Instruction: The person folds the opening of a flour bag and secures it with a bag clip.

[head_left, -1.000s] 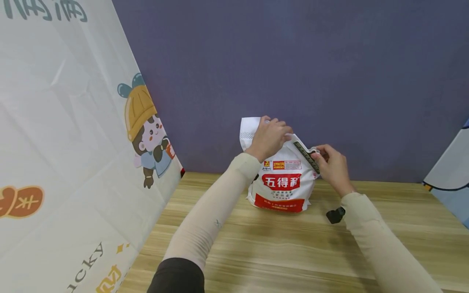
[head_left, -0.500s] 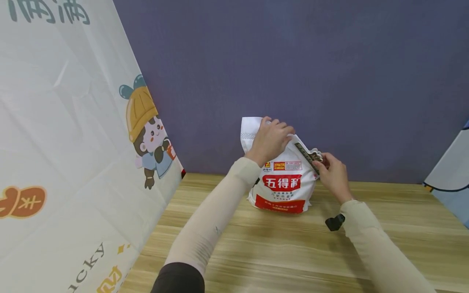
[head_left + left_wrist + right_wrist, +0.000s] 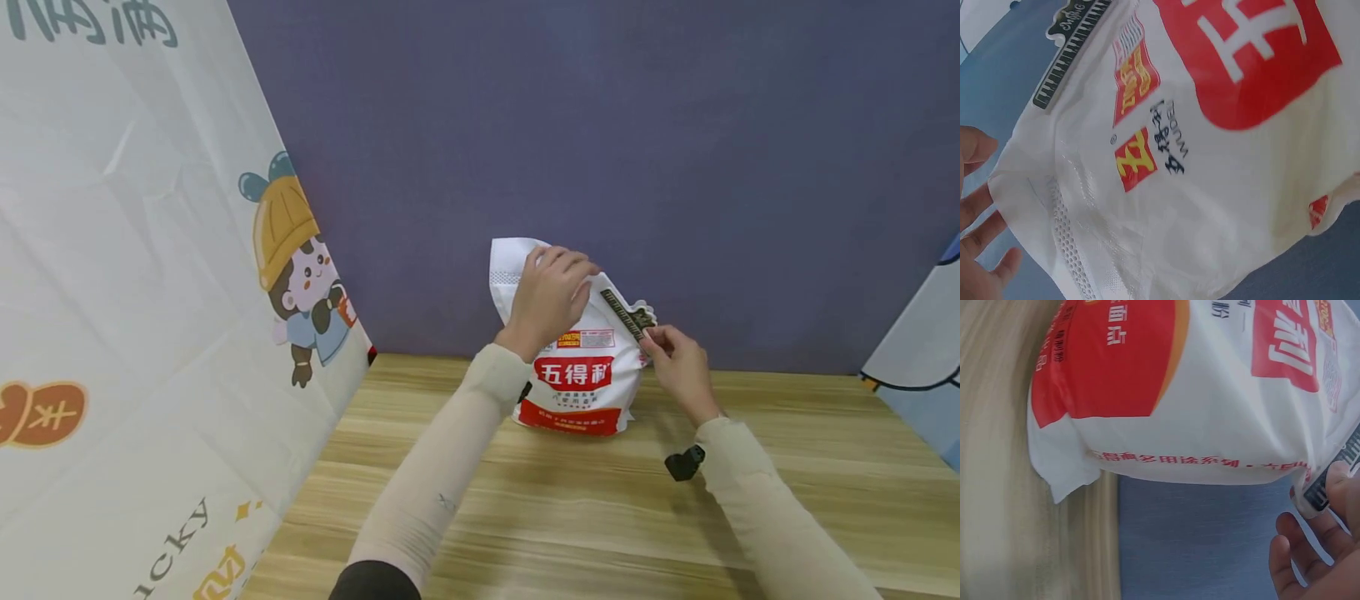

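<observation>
A white flour bag (image 3: 577, 375) with red print stands on the table, its top leaning to the left. Across its upper right edge sits a dark bag clip (image 3: 624, 312) with a piano-key pattern and a wavy, lettered end. My right hand (image 3: 681, 367) pinches the lower end of that clip between thumb and forefinger; the other fingers are spread in the right wrist view. At the bag's top, my left hand (image 3: 549, 296) has its fingers loosely bent. In the left wrist view, fingertips (image 3: 979, 206) touch the bag's edge, with the thumb apart from it.
A wooden table (image 3: 570, 517) lies under the bag. A dark blue-grey wall (image 3: 600, 125) rises close behind. On the left hangs a white printed sheet (image 3: 150, 292); another printed panel (image 3: 922, 342) is at the right.
My right hand has slid down from the clip's wavy end to its lower corner, uncovering the lettering. The left hand has eased slightly off the bag's top edge. The bag stays in place.
</observation>
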